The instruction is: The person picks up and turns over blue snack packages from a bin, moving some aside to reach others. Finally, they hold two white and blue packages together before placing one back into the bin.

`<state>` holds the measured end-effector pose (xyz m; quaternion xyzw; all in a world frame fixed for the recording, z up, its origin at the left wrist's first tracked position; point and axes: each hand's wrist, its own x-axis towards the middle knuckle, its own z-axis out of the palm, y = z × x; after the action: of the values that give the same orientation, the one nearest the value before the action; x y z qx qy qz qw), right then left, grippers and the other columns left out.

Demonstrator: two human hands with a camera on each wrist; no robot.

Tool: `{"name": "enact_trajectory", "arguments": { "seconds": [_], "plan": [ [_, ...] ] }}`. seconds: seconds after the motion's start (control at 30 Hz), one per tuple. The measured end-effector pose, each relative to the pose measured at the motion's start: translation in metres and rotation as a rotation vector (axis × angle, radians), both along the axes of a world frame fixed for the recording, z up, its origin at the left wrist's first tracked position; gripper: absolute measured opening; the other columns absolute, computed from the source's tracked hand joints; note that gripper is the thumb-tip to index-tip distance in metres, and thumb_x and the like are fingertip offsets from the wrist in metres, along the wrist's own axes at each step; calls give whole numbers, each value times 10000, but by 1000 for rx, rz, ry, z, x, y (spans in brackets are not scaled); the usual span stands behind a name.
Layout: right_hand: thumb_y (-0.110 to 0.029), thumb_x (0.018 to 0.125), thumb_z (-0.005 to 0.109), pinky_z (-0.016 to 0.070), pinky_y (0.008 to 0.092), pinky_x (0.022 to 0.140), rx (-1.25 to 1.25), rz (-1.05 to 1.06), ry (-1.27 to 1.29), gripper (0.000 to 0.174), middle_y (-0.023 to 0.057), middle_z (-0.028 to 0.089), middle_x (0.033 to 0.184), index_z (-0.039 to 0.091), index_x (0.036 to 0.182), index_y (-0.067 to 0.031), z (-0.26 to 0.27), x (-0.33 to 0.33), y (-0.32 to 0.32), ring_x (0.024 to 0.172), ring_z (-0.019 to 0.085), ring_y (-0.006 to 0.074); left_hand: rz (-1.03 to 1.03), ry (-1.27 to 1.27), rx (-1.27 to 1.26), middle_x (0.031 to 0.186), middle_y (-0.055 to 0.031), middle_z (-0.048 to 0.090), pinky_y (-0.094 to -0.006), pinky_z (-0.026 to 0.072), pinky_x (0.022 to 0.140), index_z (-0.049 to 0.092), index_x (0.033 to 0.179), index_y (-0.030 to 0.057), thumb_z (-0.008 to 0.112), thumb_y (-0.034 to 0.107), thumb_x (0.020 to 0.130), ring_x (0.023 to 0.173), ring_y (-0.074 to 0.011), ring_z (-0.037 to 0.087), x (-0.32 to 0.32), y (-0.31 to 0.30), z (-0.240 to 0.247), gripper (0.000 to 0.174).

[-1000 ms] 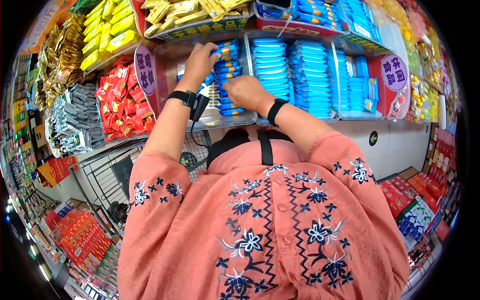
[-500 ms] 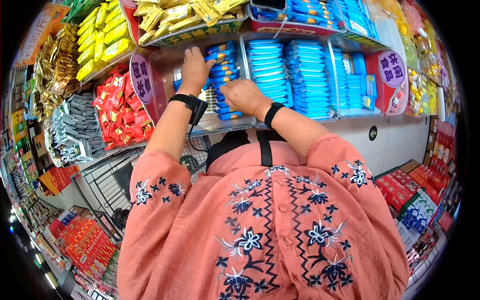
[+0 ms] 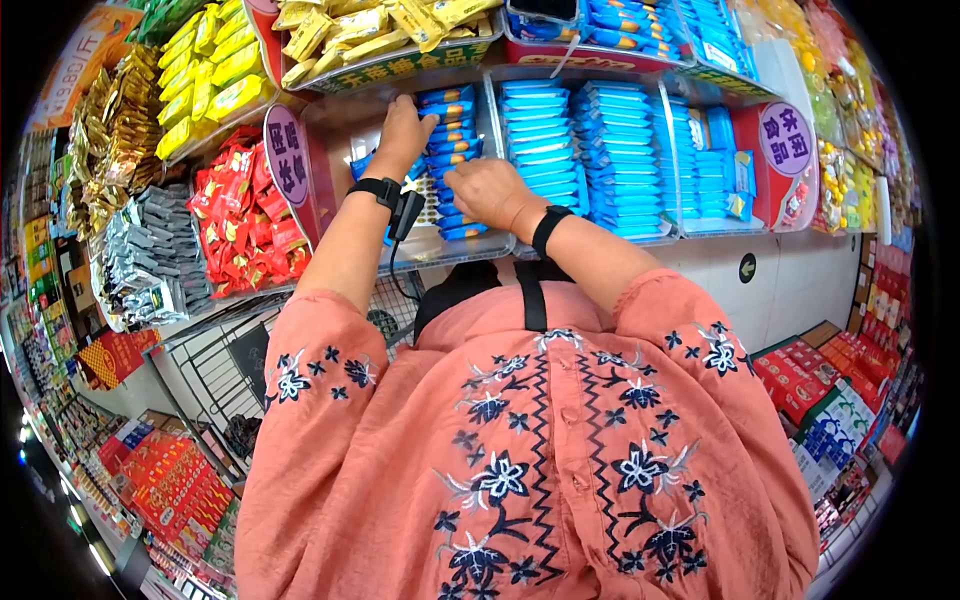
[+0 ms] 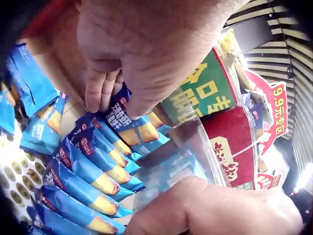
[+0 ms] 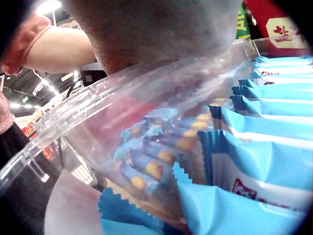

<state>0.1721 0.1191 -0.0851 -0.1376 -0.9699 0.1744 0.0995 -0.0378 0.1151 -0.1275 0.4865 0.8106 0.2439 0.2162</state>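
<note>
A column of dark-blue biscuit packets (image 3: pixel 452 148) (image 4: pixel 80 171) stands in a clear bin. My left hand (image 3: pixel 402 137) (image 4: pixel 151 49) is at the column's upper left; its thumb and fingers pinch the end packet (image 4: pixel 128 120) in the left wrist view. Lower down, my right hand (image 3: pixel 490 193) (image 4: pixel 215 210) rests against the column's right side, fingers relaxed, their tips partly hidden. Its underside (image 5: pixel 161 29) fills the top of the right wrist view, above the bin's clear wall (image 5: pixel 93 107). Loose blue packets (image 4: pixel 34 81) lie left of the column.
Light-blue packets (image 3: pixel 540 140) (image 5: pixel 259 161) fill neighbouring bins on the right. Red packets (image 3: pixel 245 210) and silver ones (image 3: pixel 155 255) lie at left, yellow ones (image 3: pixel 345 35) in a raised bin behind. A wire cart (image 3: pixel 205 370) stands below the shelf.
My left hand drew back leftward from the column's far end, then returned rightward to touch it. My right hand has shifted only slightly.
</note>
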Motion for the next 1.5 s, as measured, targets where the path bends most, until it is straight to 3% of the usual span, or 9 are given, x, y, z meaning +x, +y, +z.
{"name": "enact_trajectory", "arguments": {
  "seconds": [0.2,0.4,0.53,0.83,0.93,1.13,1.23,1.33,1.5],
  "plan": [
    [-184,814,671,560,406,668,-17,-16,6,114,98,678,819,636,875,-94,-2,1,-1,782,692,281,63,136,32,1039,-351,646,-496,505,872,623,979,-99,727,438,845,1006,-477,623,-49,-13,-2,563],
    [-151,786,660,537,418,667,-32,-15,86,99,78,634,776,600,837,-91,-7,1,-1,758,661,279,-25,177,-287,1177,-293,640,-469,490,976,641,1149,-17,747,372,812,1144,-429,600,-70,-47,-18,525],
    [-183,819,672,560,411,678,-35,4,15,117,90,677,828,630,886,-97,-2,2,1,804,687,282,-165,286,-661,1353,-217,577,-478,475,1022,555,1312,65,802,318,673,1213,-409,579,-53,-52,-19,730],
    [-186,819,671,571,407,681,-21,-7,-18,115,90,685,846,639,890,-102,-4,1,0,822,692,278,-159,507,-589,1316,-195,593,-492,502,953,568,1251,83,740,287,786,1202,-398,590,-41,-61,-10,536],
    [-186,823,665,572,410,680,-18,-10,-7,110,90,686,842,645,892,-102,-4,1,0,824,694,279,-50,296,-432,1253,-177,625,-429,511,938,568,1252,59,737,287,813,1164,-344,618,-34,-61,27,523],
    [-189,841,637,569,421,679,-39,-14,14,112,103,697,861,652,901,-96,0,-1,0,807,694,302,255,-986,71,1100,-89,657,-335,528,880,527,1293,9,685,271,920,1000,-176,637,-7,-76,94,481],
    [-275,902,614,571,398,676,-228,-163,-33,214,115,714,904,659,925,-68,15,-10,-3,826,710,277,258,-1253,225,1199,-100,646,-339,524,902,495,1330,28,633,243,967,1047,-174,635,6,-94,118,444],
    [-420,975,567,575,373,705,-1361,-404,-7,403,152,713,974,646,1052,-32,45,-18,12,882,720,268,195,-1356,352,1297,-134,619,-356,500,975,472,1366,28,596,227,986,1120,-206,623,16,-107,129,447],
    [-467,1003,547,580,353,765,-1845,-250,95,526,184,671,1058,552,1226,10,86,-19,17,934,711,279,193,-1501,512,1367,-137,567,-386,433,1069,442,1400,26,554,168,1000,1215,-227,566,34,-117,138,439]
  ]
}}
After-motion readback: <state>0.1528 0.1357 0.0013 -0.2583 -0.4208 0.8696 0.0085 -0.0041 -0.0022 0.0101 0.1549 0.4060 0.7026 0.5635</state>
